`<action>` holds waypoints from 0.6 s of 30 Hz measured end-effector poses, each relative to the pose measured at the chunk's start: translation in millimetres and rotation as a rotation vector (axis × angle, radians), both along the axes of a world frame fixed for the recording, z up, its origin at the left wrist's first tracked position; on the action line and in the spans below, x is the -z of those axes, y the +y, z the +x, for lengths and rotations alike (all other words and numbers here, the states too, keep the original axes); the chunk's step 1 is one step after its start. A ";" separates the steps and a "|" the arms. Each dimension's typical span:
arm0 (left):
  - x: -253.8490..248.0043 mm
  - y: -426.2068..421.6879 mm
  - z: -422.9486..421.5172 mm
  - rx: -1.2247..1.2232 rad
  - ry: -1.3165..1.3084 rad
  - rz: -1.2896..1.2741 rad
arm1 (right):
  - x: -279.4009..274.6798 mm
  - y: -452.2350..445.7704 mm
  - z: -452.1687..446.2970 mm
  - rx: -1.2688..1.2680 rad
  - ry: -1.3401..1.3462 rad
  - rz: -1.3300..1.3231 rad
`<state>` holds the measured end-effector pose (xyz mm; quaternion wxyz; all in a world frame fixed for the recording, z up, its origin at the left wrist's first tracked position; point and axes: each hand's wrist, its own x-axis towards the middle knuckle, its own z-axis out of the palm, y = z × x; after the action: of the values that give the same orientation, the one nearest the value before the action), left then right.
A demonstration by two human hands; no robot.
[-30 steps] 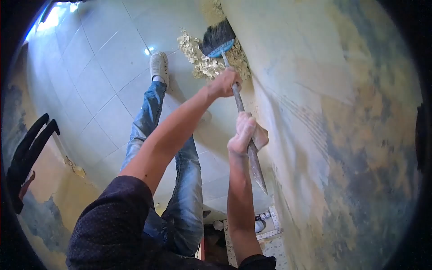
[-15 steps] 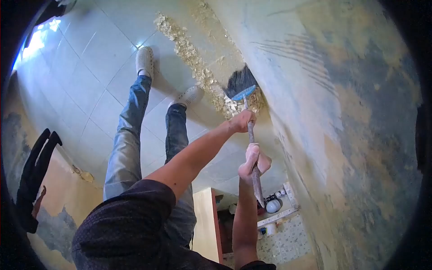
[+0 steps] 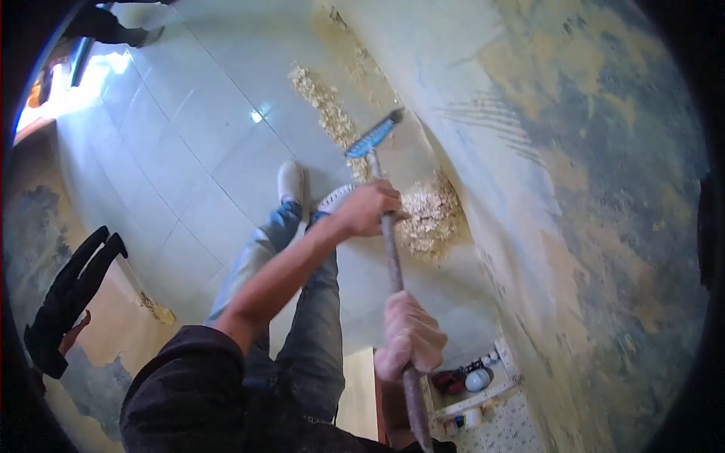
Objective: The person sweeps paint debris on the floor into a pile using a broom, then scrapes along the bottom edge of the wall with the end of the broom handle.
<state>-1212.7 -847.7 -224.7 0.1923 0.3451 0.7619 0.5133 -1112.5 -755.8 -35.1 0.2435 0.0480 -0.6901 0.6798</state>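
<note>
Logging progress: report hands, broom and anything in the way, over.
Left hand and right hand gripping broom. Flake heap near wall. Shoe close beside flake strip.

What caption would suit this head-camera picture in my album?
Left hand and right hand grip a broom over a tiled floor, pale flakes heaped beside a patchy wall.

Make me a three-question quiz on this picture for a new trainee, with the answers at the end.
1. Multiple choice: what color is the cap of the broom head?
a) red
b) blue
c) yellow

2. True or false: the left hand grips the broom handle closer to the broom head than the right hand does.

3. Fill in: the heap of flakes lies on the floor alongside the ____.

Key: 1. b; 2. true; 3. wall.
</note>
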 end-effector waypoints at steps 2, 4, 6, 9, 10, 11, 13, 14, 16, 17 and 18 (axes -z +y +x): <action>-10.2 -46.1 -58.2 0.093 0.247 -0.164 | -1.1 -18.9 -35.1 -0.100 0.037 -0.004; -5.0 -91.1 -121.3 0.085 0.328 -0.230 | 14.0 -37.0 -80.1 -0.172 0.087 0.050; 13.8 -130.2 -185.0 -0.040 0.446 -0.118 | 50.3 -57.8 -127.1 -0.280 0.108 0.078; 64.6 -178.2 -284.9 -0.138 0.613 -0.259 | 133.1 -120.5 -219.3 -0.011 0.210 -0.051; 88.2 -189.7 -315.8 -0.104 0.608 -0.185 | 145.8 -114.0 -246.5 -0.219 0.082 -0.084; 108.7 -192.9 -325.8 -0.244 0.692 -0.488 | 181.7 -124.8 -276.7 -0.057 0.118 -0.067; 124.1 -189.3 -330.3 -0.164 0.714 -0.513 | 228.8 -136.4 -295.0 0.104 0.137 -0.044; 132.9 -178.0 -324.8 -0.188 0.659 -0.482 | 236.7 -137.0 -301.2 0.212 0.030 -0.055; 140.0 -141.8 -304.3 -0.248 0.503 -0.338 | 237.6 -135.4 -307.9 0.328 -0.074 -0.069; 142.0 -119.9 -288.0 -0.277 0.425 -0.265 | 230.0 -128.1 -297.4 0.436 -0.097 -0.103; 141.4 -96.3 -270.3 -0.301 0.348 -0.203 | 224.2 -119.8 -286.3 0.542 -0.122 -0.137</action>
<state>-1483.0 -944.0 -366.1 0.0132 0.2900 0.8738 0.3900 -1398.8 -875.6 -259.3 0.3769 -0.1958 -0.6435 0.6368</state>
